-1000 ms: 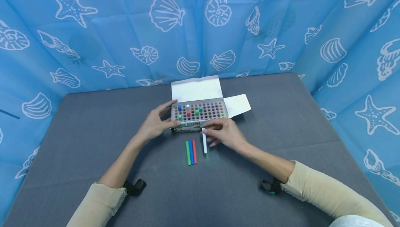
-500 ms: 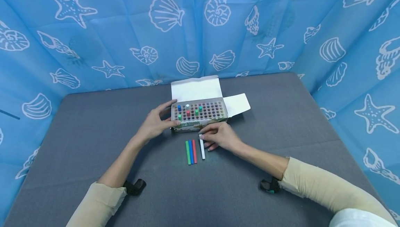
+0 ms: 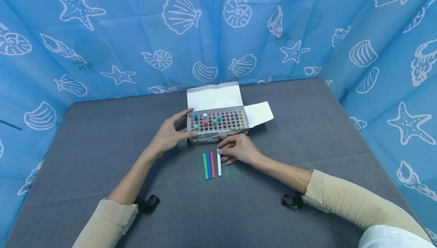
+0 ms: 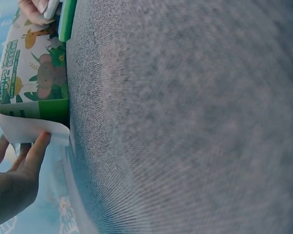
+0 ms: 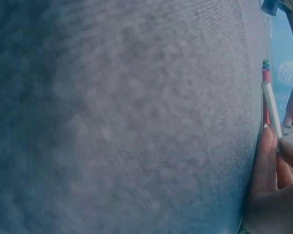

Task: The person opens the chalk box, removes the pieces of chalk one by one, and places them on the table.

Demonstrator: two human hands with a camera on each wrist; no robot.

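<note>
My right hand [image 3: 240, 149] pinches one end of a white chalk stick [image 3: 219, 164], thumb and fingertips around its far end. Just left of it, green [image 3: 205, 166], blue [image 3: 209, 165] and red [image 3: 212, 164] chalk sticks lie side by side on the cloth. My left hand [image 3: 170, 130] grips the left end of the chalk box [image 3: 211, 138], thumb at the front and fingers toward the back. Several chalk ends, among them a blue one [image 3: 196, 117], stand in the box's holed tray. In the left wrist view, the left fingers touch a white end flap [image 4: 31, 129].
The box's white lid [image 3: 215, 97] stands open at the back, and a side flap [image 3: 258, 114] sticks out to the right. Grey cloth [image 3: 218, 210] covers the table. A blue shell-patterned curtain [image 3: 218, 24] hangs along the table's back and sides.
My right hand has brought the white chalk stick left and toward me, away from the box front and closer to the red stick. The left hand stays on the box.
</note>
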